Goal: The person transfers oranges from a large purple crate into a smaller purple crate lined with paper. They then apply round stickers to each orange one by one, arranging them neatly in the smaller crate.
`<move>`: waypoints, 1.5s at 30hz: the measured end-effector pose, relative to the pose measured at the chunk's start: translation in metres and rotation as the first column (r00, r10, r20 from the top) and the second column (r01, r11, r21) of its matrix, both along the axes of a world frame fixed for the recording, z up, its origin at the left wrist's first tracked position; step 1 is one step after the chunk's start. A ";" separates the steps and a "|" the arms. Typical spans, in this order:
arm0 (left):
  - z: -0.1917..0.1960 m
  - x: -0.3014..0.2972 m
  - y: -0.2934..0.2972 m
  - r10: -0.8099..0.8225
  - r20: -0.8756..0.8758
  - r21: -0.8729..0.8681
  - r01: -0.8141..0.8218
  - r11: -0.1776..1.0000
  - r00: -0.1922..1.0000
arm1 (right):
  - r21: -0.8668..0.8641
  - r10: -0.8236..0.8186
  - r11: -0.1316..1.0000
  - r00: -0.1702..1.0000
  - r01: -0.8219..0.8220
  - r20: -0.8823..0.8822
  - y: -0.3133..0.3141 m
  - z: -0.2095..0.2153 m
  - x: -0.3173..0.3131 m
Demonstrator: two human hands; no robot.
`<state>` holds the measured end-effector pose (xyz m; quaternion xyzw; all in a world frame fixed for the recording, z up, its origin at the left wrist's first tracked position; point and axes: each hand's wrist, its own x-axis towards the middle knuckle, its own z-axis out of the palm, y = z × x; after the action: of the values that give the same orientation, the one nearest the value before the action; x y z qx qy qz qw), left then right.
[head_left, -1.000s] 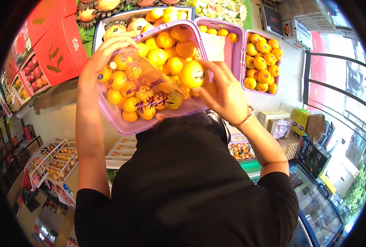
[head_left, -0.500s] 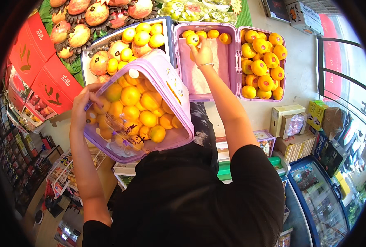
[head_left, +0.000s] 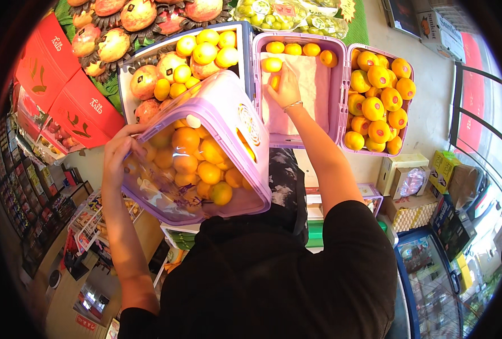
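My left hand [head_left: 118, 153] grips the left rim of a purple plastic basket [head_left: 255, 110], fingers closed over its edge. The basket leans against me, tilted, with a heap of oranges [head_left: 208, 172] inside and clear printed film over its lower left part. My right hand [head_left: 286, 89] reaches into a second purple basket [head_left: 341, 107], its fingers round an orange [head_left: 274, 81] that partly shows beside the thumb. Just beyond the fingertips lies another orange [head_left: 271, 64]. Several more line the far wall there, on a pink sheet [head_left: 319, 85] covering the bottom.
Right of the second basket stands a purple basket full of stickered oranges [head_left: 379, 107]. Behind the tilted basket is a blue-edged box [head_left: 245, 62] of pomegranates and small oranges. Red cartons [head_left: 87, 107] stand at the left; bagged green fruit [head_left: 268, 14] lies at the back.
My right hand has drawn back slightly from the far row; an orange it was touching now lies free beyond the fingertips. The whole view has shifted a little. My left hand keeps its grip.
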<state>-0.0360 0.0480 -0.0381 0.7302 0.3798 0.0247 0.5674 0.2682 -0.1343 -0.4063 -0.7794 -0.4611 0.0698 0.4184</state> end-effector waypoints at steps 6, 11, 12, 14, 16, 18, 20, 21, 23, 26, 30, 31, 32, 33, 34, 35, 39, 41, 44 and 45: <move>-0.001 -0.004 0.000 -0.010 -0.012 0.022 0.010 1.000 1.000 | -0.158 -0.068 0.987 0.945 0.017 -0.320 0.001 0.007 0.012; 0.001 -0.003 0.004 -0.047 -0.007 0.012 0.048 0.999 0.999 | -0.125 -0.115 0.990 0.858 0.060 -0.501 0.003 -0.008 0.013; 0.001 -0.001 0.007 -0.071 0.003 0.030 0.071 0.997 0.997 | 0.014 -0.081 0.994 0.788 0.113 -0.610 -0.001 -0.017 0.008; 0.000 -0.003 0.005 -0.089 0.015 0.064 0.088 0.994 0.996 | 0.081 -0.070 0.987 0.820 0.140 -0.567 -0.004 -0.009 0.007; 0.003 -0.003 0.000 -0.058 0.017 0.024 0.058 0.998 0.998 | -0.052 -0.135 0.991 0.966 0.127 -0.221 -0.019 0.010 0.011; 0.005 -0.003 -0.002 -0.051 0.047 0.012 0.051 0.999 0.998 | -0.027 -0.255 0.963 0.869 0.270 -0.423 -0.018 0.042 0.008; 0.001 -0.008 -0.004 -0.062 0.099 0.012 0.061 0.998 0.993 | 0.045 -0.235 0.937 0.720 0.347 -0.653 -0.015 0.115 -0.003; -0.001 -0.011 -0.004 -0.064 0.123 0.007 0.064 0.998 0.990 | 0.130 -0.170 0.934 0.735 0.333 -0.656 -0.013 0.159 -0.013; -0.005 -0.012 0.001 -0.081 0.176 0.006 0.081 0.997 0.981 | 0.307 -0.041 0.901 0.765 0.306 -0.642 -0.014 0.233 -0.030; -0.005 -0.013 0.003 -0.093 0.279 -0.020 0.103 0.994 0.956 | 0.417 0.074 0.901 0.989 -0.119 0.125 -0.022 0.312 -0.051; 0.010 -0.002 0.001 -0.134 0.290 -0.060 0.157 0.986 0.948 | 0.229 0.440 0.843 0.869 -0.487 0.227 -0.021 0.342 -0.080; 0.007 -0.006 0.000 -0.126 0.309 -0.021 0.139 0.990 0.943 | 0.363 0.416 0.847 0.909 -0.388 0.000 -0.024 0.343 -0.087; 0.002 -0.009 0.000 -0.119 0.328 0.016 0.121 0.993 0.937 | 0.468 0.398 0.845 0.888 -0.258 -0.230 -0.026 0.342 -0.093; -0.002 -0.011 0.000 -0.114 0.346 0.053 0.102 0.993 0.931 | 0.535 0.387 0.838 0.807 -0.106 -0.447 -0.028 0.345 -0.097; -0.011 -0.012 -0.001 -0.042 0.387 0.010 0.041 0.999 0.921 | 0.458 0.410 0.885 0.602 -0.082 -0.685 -0.034 0.355 -0.090; -0.011 -0.014 0.001 -0.037 0.376 -0.008 0.044 0.999 0.926 | 0.315 0.366 0.928 0.332 -0.199 -0.869 -0.038 0.363 -0.084; -0.003 -0.008 0.000 -0.071 0.315 -0.048 0.091 0.995 0.946 | -0.142 0.350 0.398 0.293 -0.906 -0.890 -0.052 0.366 -0.109; -0.015 -0.007 0.007 -0.142 0.314 0.082 0.122 0.989 0.939 | -0.245 0.758 0.643 0.650 -0.726 0.064 -0.058 0.337 -0.137; -0.015 -0.012 0.013 -0.187 0.345 0.058 0.178 0.982 0.920 | -0.459 0.800 0.575 0.583 -0.677 0.142 -0.069 0.330 -0.142; -0.014 -0.014 0.015 -0.203 0.369 0.044 0.201 0.979 0.907 | -0.520 0.816 0.533 0.569 -0.667 0.106 -0.073 0.329 -0.146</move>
<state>-0.0499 0.0632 -0.0518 0.7490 0.1879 0.1046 0.6267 0.1221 -0.2069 -0.0776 -0.5728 -0.7888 0.2076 0.0812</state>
